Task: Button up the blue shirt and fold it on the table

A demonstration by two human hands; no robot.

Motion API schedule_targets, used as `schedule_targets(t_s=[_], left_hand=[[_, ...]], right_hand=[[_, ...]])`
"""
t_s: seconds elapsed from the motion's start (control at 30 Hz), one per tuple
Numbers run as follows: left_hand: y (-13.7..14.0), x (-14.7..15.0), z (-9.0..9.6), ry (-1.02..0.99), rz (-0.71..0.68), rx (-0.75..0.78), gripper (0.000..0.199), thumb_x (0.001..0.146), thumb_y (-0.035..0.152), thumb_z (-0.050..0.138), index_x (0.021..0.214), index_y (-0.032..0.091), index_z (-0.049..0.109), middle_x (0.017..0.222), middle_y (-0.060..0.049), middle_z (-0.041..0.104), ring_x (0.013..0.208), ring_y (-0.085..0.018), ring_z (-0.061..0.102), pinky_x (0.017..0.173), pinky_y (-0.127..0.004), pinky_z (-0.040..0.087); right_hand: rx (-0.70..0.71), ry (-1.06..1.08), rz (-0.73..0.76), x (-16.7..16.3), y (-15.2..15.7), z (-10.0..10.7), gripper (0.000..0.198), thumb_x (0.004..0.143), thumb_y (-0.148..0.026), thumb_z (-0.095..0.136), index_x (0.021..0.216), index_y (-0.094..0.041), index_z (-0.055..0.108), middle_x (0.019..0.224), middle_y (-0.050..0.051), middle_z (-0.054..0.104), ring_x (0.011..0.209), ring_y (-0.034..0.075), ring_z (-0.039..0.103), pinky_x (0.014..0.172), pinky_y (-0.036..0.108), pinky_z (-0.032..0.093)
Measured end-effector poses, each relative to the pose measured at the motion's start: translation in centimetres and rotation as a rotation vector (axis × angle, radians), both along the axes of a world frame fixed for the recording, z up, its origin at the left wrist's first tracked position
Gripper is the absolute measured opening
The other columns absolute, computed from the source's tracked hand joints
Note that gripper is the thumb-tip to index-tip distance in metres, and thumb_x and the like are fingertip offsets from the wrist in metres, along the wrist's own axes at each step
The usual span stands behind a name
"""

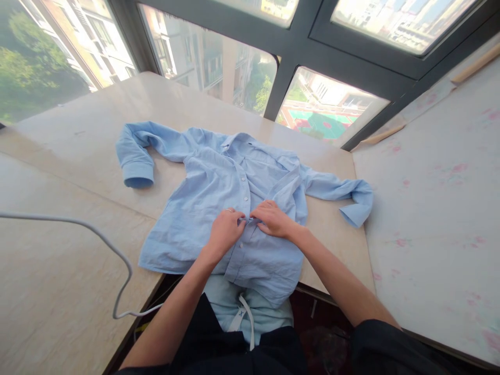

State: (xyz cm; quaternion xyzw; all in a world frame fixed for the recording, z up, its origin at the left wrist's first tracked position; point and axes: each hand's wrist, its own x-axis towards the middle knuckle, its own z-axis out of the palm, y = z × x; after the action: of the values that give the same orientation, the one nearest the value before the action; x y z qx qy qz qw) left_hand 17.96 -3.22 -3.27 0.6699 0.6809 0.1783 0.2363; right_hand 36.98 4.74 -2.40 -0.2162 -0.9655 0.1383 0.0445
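Two bare forearms in dark sleeves reaching up from the bottom edge, left hand (225, 229) and right hand (273, 219) meeting fingertip to fingertip, both pinching the button placket of a light blue shirt (219, 192) at mid-front. Shirt spread front-up on a pale marble-look counter (70, 151), collar toward the dark-framed window (297, 41), hem hanging over the near edge, one cuffed sleeve bent at far left, the other stretched right with its cuff folded near a pale floral-patterned surface (437, 198). White cable (97, 237) curving across the counter well left of the shirt.
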Motion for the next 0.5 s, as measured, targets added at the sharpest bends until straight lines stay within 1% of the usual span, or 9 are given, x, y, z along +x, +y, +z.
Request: schedule_targets(t_s=[0.07, 0.13, 0.23, 0.3, 0.33, 0.43, 0.5], left_hand=[[-0.4, -0.2, -0.2, 0.008, -0.042, -0.016, 0.025, 0.092, 0.027, 0.057, 0.109, 0.021, 0.074, 0.103, -0.007, 0.066, 0.098, -0.022, 0.060, 0.085, -0.031, 0.046], [-0.6, -0.3, -0.4, 0.024, -0.056, -0.031, 0.025, 0.094, 0.026, 0.055, 0.110, 0.022, 0.074, 0.104, -0.006, 0.066, 0.097, -0.021, 0.060, 0.084, -0.030, 0.046], [-0.5, -0.3, -0.5, 0.079, -0.043, -0.036, 0.024, 0.095, 0.026, 0.053, 0.106, 0.021, 0.074, 0.103, -0.007, 0.066, 0.097, -0.021, 0.060, 0.082, -0.029, 0.046], [-0.3, -0.2, -0.4, 0.125, -0.052, -0.033, 0.024, 0.096, 0.028, 0.053, 0.104, 0.019, 0.074, 0.103, -0.008, 0.066, 0.098, -0.022, 0.060, 0.080, -0.030, 0.045], [-0.2, -0.2, -0.4, 0.145, -0.066, -0.028, 0.024, 0.097, 0.027, 0.052, 0.103, 0.018, 0.073, 0.102, -0.008, 0.066, 0.097, -0.022, 0.060, 0.080, -0.030, 0.045], [0.0, -0.1, -0.5, 0.183, -0.128, -0.003, 0.025, 0.098, 0.025, 0.047, 0.096, 0.014, 0.070, 0.098, -0.010, 0.065, 0.096, -0.024, 0.060, 0.079, -0.032, 0.045], [0.2, -0.2, -0.7, 0.182, -0.148, 0.007, 0.025, 0.098, 0.022, 0.045, 0.094, 0.013, 0.068, 0.097, -0.011, 0.065, 0.096, -0.024, 0.060, 0.080, -0.033, 0.045]], right_hand=[[0.055, 0.010, 0.018, 0.1, -0.2, -0.1, 0.026, 0.085, -0.012, 0.060, 0.110, -0.017, 0.062, 0.099, 0.007, 0.065, 0.100, 0.024, 0.051, 0.095, 0.040, 0.030], [0.121, 0.025, 0.040, 0.2, -0.4, -0.2, 0.021, 0.087, -0.015, 0.062, 0.108, -0.019, 0.065, 0.096, 0.007, 0.064, 0.098, 0.024, 0.050, 0.094, 0.040, 0.030], [0.216, 0.061, 0.063, 0.2, -0.5, -0.1, 0.009, 0.092, -0.017, 0.061, 0.095, -0.021, 0.068, 0.090, 0.006, 0.063, 0.094, 0.022, 0.050, 0.093, 0.040, 0.030], [0.284, 0.089, 0.074, 0.0, -0.6, 0.1, 0.015, 0.096, -0.018, 0.056, 0.086, -0.020, 0.067, 0.087, 0.005, 0.062, 0.091, 0.021, 0.050, 0.090, 0.038, 0.032], [0.320, 0.104, 0.077, -0.1, -0.6, 0.1, 0.019, 0.098, -0.018, 0.053, 0.086, -0.019, 0.067, 0.087, 0.005, 0.062, 0.089, 0.020, 0.050, 0.086, 0.036, 0.033], [0.403, 0.150, 0.066, -0.5, -0.9, -0.4, 0.029, 0.102, -0.015, 0.041, 0.092, -0.019, 0.067, 0.090, 0.005, 0.063, 0.081, 0.017, 0.050, 0.074, 0.032, 0.035], [0.410, 0.163, 0.072, -0.7, -1.2, -1.1, 0.032, 0.104, -0.015, 0.036, 0.096, -0.018, 0.067, 0.091, 0.005, 0.064, 0.076, 0.016, 0.051, 0.069, 0.030, 0.036]])
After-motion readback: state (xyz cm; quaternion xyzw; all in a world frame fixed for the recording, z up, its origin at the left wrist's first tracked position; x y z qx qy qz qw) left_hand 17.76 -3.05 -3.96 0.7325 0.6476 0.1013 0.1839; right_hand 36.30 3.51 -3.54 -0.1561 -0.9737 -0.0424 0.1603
